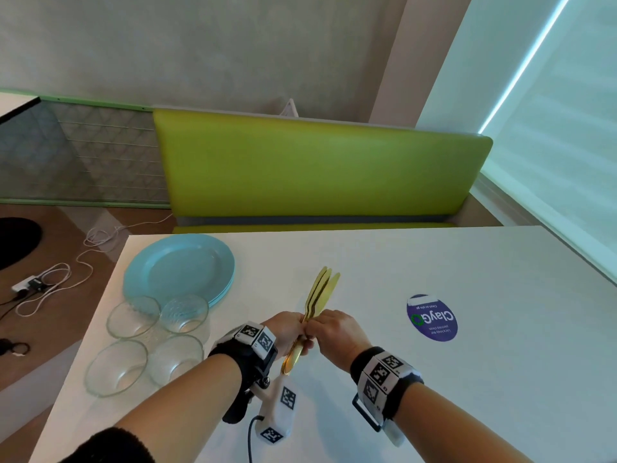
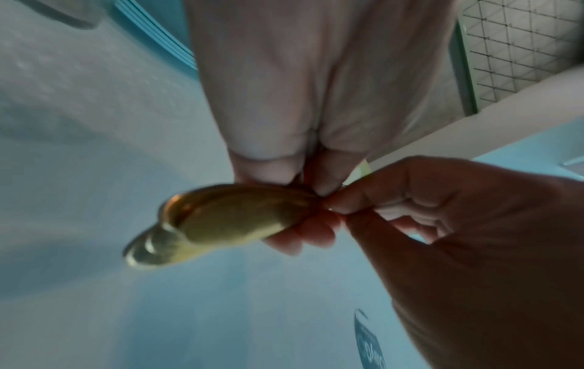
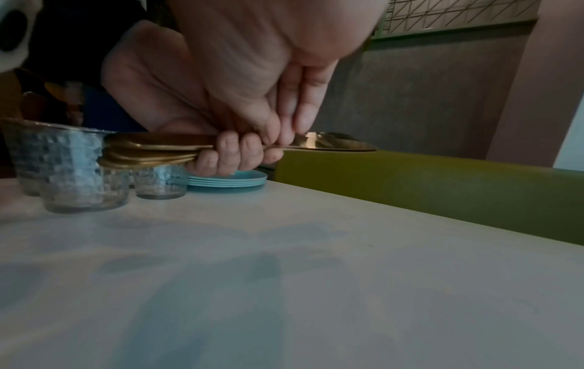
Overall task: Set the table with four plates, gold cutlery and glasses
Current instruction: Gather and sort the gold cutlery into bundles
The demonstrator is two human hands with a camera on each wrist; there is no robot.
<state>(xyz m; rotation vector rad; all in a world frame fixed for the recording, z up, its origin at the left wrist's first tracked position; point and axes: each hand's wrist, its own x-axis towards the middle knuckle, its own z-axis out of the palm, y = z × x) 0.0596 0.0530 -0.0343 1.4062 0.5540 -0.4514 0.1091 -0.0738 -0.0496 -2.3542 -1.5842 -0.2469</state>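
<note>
- Evidently the cutlery step is in hand: the left hand (image 1: 289,332) grips a bundle of gold metal cutlery (image 1: 319,295) above the white desk (image 1: 434,379).
- The right hand (image 1: 335,329) pinches one piece at the bundle's middle.
- Next, probably: pull that piece free while the left hand keeps the rest.
- The stacked light-blue round plates (image 1: 180,267) and four clear glasses (image 1: 147,342) wait at the desk's left edge.

"ClayGo" is read, upside down from the head view, on the round purple sticker (image 1: 432,317) stuck to the white table (image 1: 500,379), while the smaller lines around it are too blurred to be made out.
</note>
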